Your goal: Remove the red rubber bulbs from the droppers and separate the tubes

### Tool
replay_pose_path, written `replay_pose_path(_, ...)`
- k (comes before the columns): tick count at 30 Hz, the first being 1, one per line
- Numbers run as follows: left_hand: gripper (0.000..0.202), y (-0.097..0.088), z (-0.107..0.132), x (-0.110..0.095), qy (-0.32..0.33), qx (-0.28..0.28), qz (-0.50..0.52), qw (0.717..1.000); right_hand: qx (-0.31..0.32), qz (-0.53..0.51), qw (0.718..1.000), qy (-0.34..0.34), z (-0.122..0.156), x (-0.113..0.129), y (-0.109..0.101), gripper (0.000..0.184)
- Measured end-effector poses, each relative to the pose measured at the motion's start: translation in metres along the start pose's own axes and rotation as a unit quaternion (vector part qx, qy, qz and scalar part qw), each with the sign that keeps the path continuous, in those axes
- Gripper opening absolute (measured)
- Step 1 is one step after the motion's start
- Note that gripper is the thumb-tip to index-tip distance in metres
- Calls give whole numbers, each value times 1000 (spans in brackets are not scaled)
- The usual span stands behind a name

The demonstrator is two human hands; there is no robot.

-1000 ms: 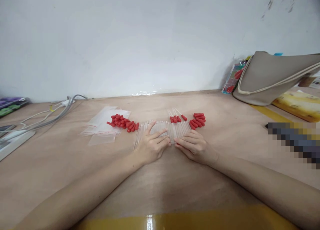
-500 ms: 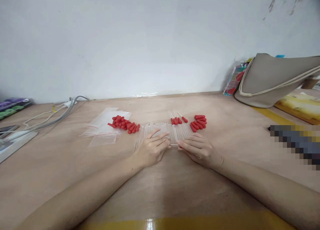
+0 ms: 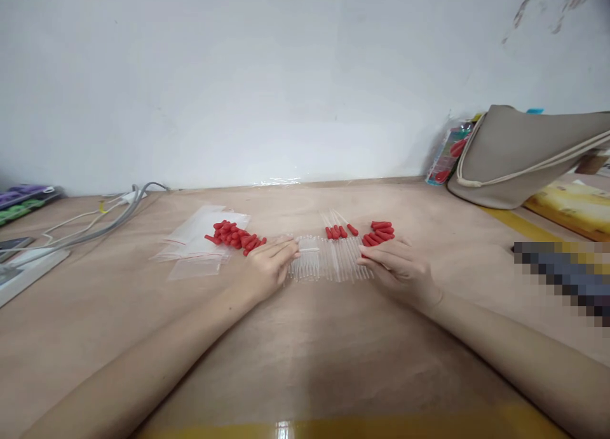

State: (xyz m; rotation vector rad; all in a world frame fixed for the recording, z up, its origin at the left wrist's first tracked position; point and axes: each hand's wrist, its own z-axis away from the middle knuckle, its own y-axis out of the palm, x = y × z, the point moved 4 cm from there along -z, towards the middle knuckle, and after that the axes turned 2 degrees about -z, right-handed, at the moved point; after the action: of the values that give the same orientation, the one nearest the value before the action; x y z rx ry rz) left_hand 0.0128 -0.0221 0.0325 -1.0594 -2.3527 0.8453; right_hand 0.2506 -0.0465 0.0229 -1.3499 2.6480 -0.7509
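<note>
A row of several clear glass tubes [image 3: 330,260] lies side by side on the brown table [image 3: 305,350]. My left hand [image 3: 267,264] rests at the row's left end, fingers stretched out together and touching the tubes. At the right end my right hand [image 3: 398,266] lies flat, fingers extended against the tubes. Red rubber caps lie in a pile at the left [image 3: 234,235] and another at the right [image 3: 379,232]. A few tubes fitted with red caps [image 3: 339,228] lie behind the row.
Clear zip bags [image 3: 197,243] lie left of the red caps. Grey cables [image 3: 100,223] and a white power strip [image 3: 28,270] sit at far left. A beige bag [image 3: 521,153] and a yellow packet [image 3: 569,210] stand at the right by the wall.
Both hands have moved apart from the middle of the tube row to its two ends. The tubes now sit squeezed into a tighter, even row between them.
</note>
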Motion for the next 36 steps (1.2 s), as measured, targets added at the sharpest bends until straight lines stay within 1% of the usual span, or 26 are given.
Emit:
replay_pose_path(3, 16, 6, -3, 5, -10, 7, 6, 1000, 0, -4, 996, 85, -10, -15, -1, 14)
replay_pose_path(5, 18, 13, -7, 5, -30, 20, -8, 999, -11, 23, 987, 161, -22, -33, -6, 17)
replay_pose_path(7, 23, 20, -14, 3, -46, 53, -31, 997, -10, 69, 969, 238, -34, -57, -13, 22)
replay_pose_path(9, 28, 26, -20, -2, -45, 82, -58, 994, 2, 96, 945, 313, -45, -82, -19, 25)
replay_pose_path(11, 33, 30, -25, -8, -40, 90, -76, 992, 35, 62, 925, 373, -51, -103, -19, 26)
replay_pose_path(14, 32, 33, -29, -18, -22, 88, -90, 992, 48, -16, 896, 441, -49, -123, -14, 29)
replay_pose_path(15, 29, 33, -30, -21, -9, 91, -94, 991, 48, -31, 891, 450, -47, -127, -13, 28)
replay_pose_path(17, 23, 35, -31, -27, 21, 101, -98, 990, 62, -41, 890, 449, -41, -133, -11, 23)
replay_pose_path(20, 19, 38, -30, -32, 34, 127, -79, 988, 98, -35, 888, 447, -31, -146, -9, 22)
replay_pose_path(23, 17, 43, -29, -33, 2, 145, -5, 989, 109, -34, 873, 474, -19, -161, -8, 25)
replay_pose_path(27, 8, 44, -27, -34, -44, 127, 126, 983, 99, -79, 842, 525, -5, -175, 0, 27)
replay_pose_path(31, 17, 42, -25, -35, -45, 126, 175, 975, 104, -105, 823, 548, 4, -179, 12, 25)
replay_pose_path(34, 22, 40, -25, -35, -42, 138, 169, 975, 108, -126, 811, 560, 6, -180, 17, 21)
replay_pose_path(36, 25, 38, -25, -34, -36, 131, 152, 979, 112, -134, 805, 568, 6, -180, 18, 19)
